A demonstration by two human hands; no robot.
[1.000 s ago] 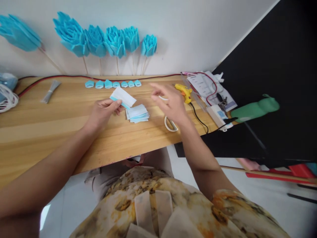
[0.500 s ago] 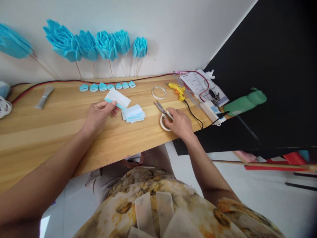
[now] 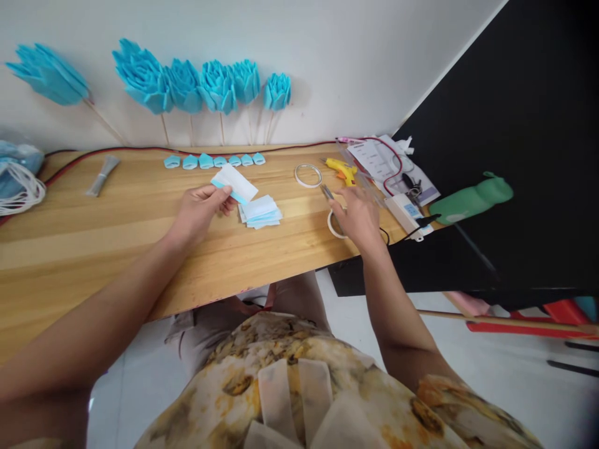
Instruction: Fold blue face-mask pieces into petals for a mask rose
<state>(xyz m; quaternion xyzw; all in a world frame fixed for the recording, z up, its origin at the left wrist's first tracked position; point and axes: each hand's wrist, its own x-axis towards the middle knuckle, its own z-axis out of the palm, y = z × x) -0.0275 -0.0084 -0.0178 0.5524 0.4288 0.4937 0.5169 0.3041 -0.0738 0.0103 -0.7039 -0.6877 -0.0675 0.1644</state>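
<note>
My left hand pinches a rectangular white piece of fabric with a light blue edge, holding it just above the table. Under its near corner lies a small stack of similar white and blue pieces. My right hand is palm down with its fingers apart, over white-handled scissors on the table. Part of the scissors is hidden beneath it. Its fingertips are close to a yellow glue gun; whether they touch it I cannot tell. Left of the glue gun lies a roll of narrow tape.
Several small folded blue petals line the back of the wooden table. Blue fabric flowers on sticks lean on the wall. A bundle of ties lies left. A power strip and green bottle are right.
My right hand has shifted right, off the scissors' handles and toward the glue gun; the scissors now lie further right. My left hand keeps its piece. The view has turned slightly left.
</note>
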